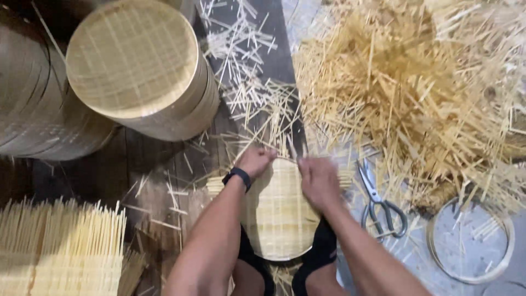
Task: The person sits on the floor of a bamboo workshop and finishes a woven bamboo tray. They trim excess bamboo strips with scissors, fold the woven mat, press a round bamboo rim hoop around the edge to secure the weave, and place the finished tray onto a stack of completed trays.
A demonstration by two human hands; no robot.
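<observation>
hands, left (255, 160) and right (318, 181), closed on round bamboo lattice's (279, 219) far rim.

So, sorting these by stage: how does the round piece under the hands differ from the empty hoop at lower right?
The round piece is filled with a woven slat lattice; the hoop is a bare rim with floor showing through. The piece has both hands at its far edge, left hand and right hand; the hoop lies untouched. Both are round.
</observation>
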